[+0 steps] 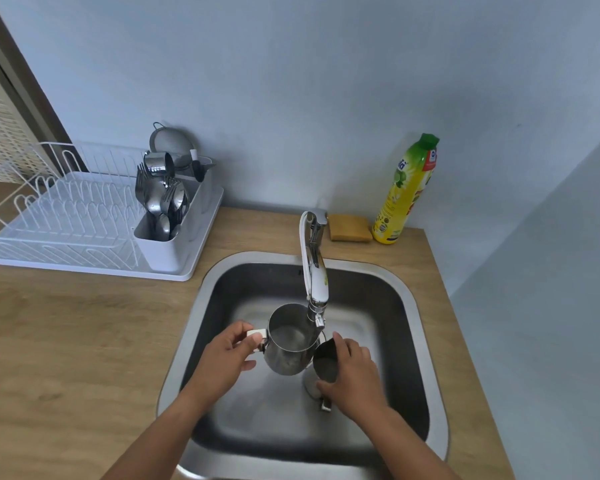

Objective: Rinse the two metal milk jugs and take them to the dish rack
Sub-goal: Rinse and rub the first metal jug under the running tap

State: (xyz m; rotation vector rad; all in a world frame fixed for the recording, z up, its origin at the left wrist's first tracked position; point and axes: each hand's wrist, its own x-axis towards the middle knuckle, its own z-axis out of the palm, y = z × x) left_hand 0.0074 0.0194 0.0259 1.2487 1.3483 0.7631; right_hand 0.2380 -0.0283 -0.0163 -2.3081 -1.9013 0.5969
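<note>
Pinching big jug [288, 341] handle w/ L fingers [239, 329], R fingers [341, 342] curled round small jug [326, 362].

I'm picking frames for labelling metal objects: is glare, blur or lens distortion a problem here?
Head view: soft, even light, with one bright streak of glare on the tap; the larger jug in the left hand reads fairly sharp, the smaller jug in the right hand is smeared; wide-angle bending bows the counter edge and dish rack at the sides.
</note>
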